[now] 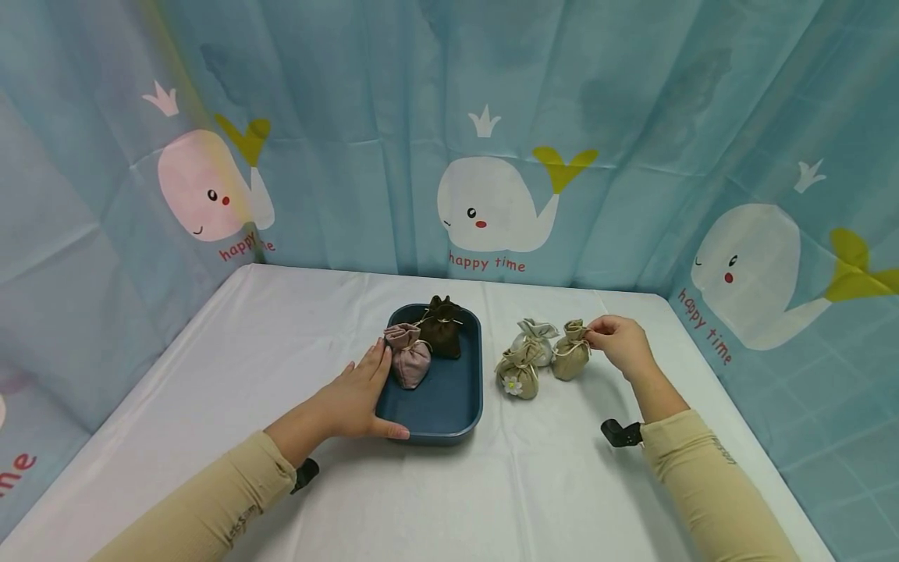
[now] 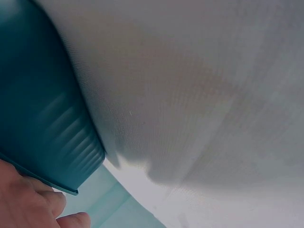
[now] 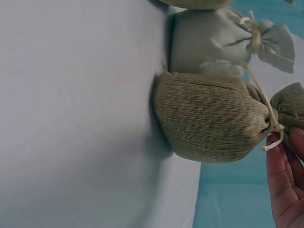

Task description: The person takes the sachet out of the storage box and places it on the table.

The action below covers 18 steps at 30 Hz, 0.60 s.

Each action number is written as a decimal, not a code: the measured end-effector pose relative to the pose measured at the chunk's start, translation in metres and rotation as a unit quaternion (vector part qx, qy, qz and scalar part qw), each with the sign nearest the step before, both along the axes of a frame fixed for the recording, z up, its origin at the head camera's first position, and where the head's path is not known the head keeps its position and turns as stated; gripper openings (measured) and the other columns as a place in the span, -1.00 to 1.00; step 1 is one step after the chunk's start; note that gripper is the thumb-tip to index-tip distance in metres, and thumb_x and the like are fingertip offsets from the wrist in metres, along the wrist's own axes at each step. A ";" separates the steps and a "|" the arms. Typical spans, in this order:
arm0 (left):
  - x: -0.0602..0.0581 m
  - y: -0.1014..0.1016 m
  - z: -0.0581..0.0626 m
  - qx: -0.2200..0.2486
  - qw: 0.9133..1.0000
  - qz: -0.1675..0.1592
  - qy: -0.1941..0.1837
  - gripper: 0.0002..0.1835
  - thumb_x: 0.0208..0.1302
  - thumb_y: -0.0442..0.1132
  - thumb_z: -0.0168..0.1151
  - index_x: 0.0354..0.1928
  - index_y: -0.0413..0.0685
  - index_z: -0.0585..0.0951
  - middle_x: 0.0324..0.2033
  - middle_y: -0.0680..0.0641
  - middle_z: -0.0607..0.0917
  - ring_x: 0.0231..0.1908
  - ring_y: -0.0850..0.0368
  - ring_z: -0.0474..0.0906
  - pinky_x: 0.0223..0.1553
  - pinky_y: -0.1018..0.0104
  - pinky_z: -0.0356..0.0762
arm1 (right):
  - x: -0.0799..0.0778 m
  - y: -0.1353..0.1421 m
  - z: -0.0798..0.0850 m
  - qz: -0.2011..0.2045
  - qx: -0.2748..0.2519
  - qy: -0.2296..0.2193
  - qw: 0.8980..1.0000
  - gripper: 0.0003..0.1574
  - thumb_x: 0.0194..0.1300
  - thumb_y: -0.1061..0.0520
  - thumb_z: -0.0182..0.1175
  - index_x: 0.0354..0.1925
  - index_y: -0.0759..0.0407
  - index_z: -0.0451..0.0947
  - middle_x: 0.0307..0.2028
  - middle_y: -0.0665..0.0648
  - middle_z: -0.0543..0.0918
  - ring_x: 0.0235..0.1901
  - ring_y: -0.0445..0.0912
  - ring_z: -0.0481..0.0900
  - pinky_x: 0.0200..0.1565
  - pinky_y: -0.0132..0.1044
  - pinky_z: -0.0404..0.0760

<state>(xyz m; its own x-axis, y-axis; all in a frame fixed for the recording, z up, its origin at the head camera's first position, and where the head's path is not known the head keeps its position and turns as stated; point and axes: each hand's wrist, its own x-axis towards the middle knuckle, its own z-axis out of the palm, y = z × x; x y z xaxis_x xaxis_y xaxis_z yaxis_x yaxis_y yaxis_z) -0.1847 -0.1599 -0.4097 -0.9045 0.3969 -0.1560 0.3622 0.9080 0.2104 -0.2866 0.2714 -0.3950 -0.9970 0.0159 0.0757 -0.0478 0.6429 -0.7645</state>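
My left hand (image 1: 358, 396) lies along the left rim of a blue rectangular tray (image 1: 428, 414), fingers extended and thumb at the near corner. Inside the tray are a pink drawstring pouch (image 1: 410, 363) and a dark brown pouch (image 1: 441, 336). At the right, my right hand (image 1: 620, 342) pinches the gathered neck of a tan drawstring pouch (image 1: 571, 361) between thumb and fingers. In the right wrist view, that pouch (image 3: 209, 118) bulges below its cream cord, its bottom at the white cloth. Close by stand a pale grey-white pouch (image 1: 537, 343) and another tan pouch with a white flower (image 1: 518, 373).
A white cloth (image 1: 562, 484) covers the table. Blue curtains (image 1: 351, 156) printed with whales rise behind the table and on both sides. Black camera mounts (image 1: 621, 433) project from the sleeves near both wrists.
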 end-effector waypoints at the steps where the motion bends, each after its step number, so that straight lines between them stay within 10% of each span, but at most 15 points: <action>1: 0.000 0.000 0.001 0.002 1.000 -0.001 -0.001 0.44 -0.33 0.64 0.03 0.40 -0.24 -0.24 0.39 -0.22 -0.34 0.39 -0.08 -0.34 0.27 -0.16 -0.11 | 0.000 -0.001 -0.001 0.001 0.001 -0.003 1.000 -0.81 0.27 0.20 0.14 -0.23 0.33 0.57 -0.20 0.30 0.63 -0.24 0.05 0.64 -0.13 -0.04 0.55; 18: 0.001 0.001 0.003 0.006 1.000 -0.001 0.001 0.44 -0.34 0.64 0.03 0.40 -0.25 -0.22 0.39 -0.23 -0.31 0.39 -0.09 -0.31 0.27 -0.16 -0.09 | 0.001 -0.002 0.001 0.030 0.025 -0.044 0.998 -0.76 0.27 0.14 0.14 -0.17 0.28 0.55 -0.18 0.26 0.61 -0.19 0.04 0.57 -0.17 -0.08 0.51</action>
<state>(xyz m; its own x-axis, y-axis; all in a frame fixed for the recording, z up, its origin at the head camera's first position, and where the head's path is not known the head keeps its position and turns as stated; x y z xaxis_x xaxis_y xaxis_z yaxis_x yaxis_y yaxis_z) -0.1840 -0.1588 -0.4065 -0.9038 0.4010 -0.1495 0.3650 0.9046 0.2200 -0.2858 0.2695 -0.3944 -0.9989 -0.0451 -0.0128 -0.0212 0.6782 -0.7346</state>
